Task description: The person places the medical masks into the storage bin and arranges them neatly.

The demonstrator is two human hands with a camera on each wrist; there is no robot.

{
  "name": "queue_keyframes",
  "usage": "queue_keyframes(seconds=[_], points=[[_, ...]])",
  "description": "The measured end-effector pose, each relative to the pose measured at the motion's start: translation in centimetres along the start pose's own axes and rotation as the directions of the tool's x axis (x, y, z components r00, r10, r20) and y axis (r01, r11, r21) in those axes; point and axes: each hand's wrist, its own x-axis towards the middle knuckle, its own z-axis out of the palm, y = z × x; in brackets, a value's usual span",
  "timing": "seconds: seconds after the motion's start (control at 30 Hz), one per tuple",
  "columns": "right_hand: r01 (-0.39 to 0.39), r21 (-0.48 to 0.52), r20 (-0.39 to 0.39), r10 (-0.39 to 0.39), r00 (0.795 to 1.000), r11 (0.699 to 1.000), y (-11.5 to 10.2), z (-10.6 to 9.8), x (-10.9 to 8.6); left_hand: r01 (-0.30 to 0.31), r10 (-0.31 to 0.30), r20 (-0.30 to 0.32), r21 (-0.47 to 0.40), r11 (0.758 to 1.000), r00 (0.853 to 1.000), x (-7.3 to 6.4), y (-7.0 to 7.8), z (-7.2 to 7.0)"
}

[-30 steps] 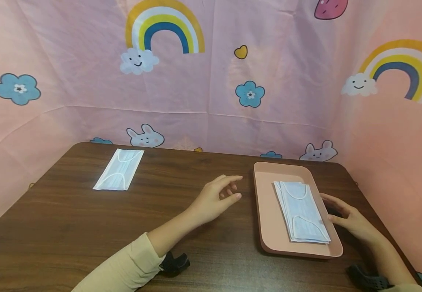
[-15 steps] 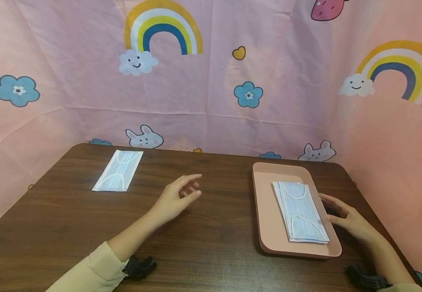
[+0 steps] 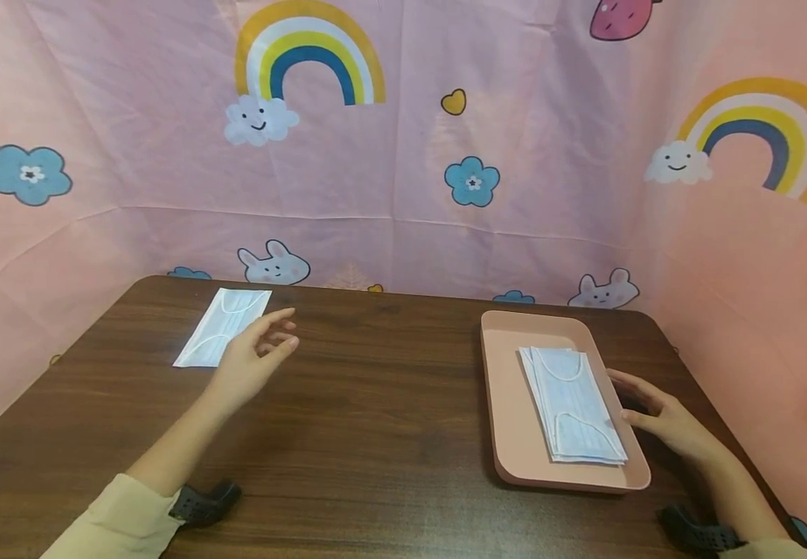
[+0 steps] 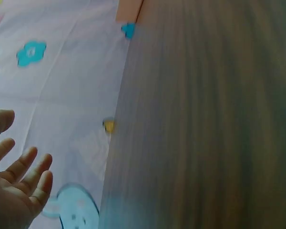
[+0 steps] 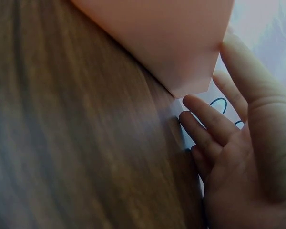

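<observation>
A single pale blue face mask (image 3: 216, 324) with white ear loops lies flat at the table's left. My left hand (image 3: 248, 363) hovers at its right side and hides part of it, fingers loosely bent and nothing between them. The left wrist view also shows this hand (image 4: 21, 186) with its fingers spread. To the right stands a pink tray (image 3: 515, 411) holding a small stack of face masks (image 3: 581, 415). Against the tray's right wall rests my right hand (image 3: 672, 419). In the right wrist view its thumb (image 5: 248, 71) touches the tray's side, the other fingers relaxed nearby.
Both hands work over a dark wooden table (image 3: 375, 411). Behind and at both sides hangs a pink printed cloth (image 3: 348, 178). Black bands (image 3: 204, 505) sit on the wrists.
My left hand has moved left across the table, from near the tray to the lone mask. The right hand stays at the tray, and the masks have not moved.
</observation>
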Motion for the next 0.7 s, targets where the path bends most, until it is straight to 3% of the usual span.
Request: queue_keyframes(seconds=[0.13, 0.3, 0.53, 0.7], points=[[-0.006, 0.000, -0.003, 0.006, 1.000, 1.000, -0.1, 0.0, 0.0, 0.031, -0.030, -0.058, 0.017, 0.999, 0.998, 0.5, -1.4, -1.8], [0.000, -0.012, -0.006, 0.000, 1.000, 1.000, 0.0, 0.1, 0.1, 0.110, -0.106, -0.079, 0.046, 0.993, 0.991, 0.7, -3.0, -3.9], [-0.003, -0.028, 0.004, 0.004, 1.000, 1.000, 0.2, 0.2, -0.1, 0.136, -0.126, -0.115, 0.081, 0.987, 0.985, 0.6, -5.6, -5.9], [0.003, -0.031, 0.000, -0.003, 1.000, 1.000, 0.3, -0.1, 0.0, 0.202, -0.185, -0.149, 0.112, 0.973, 0.971, 0.8, -7.4, -7.4]])
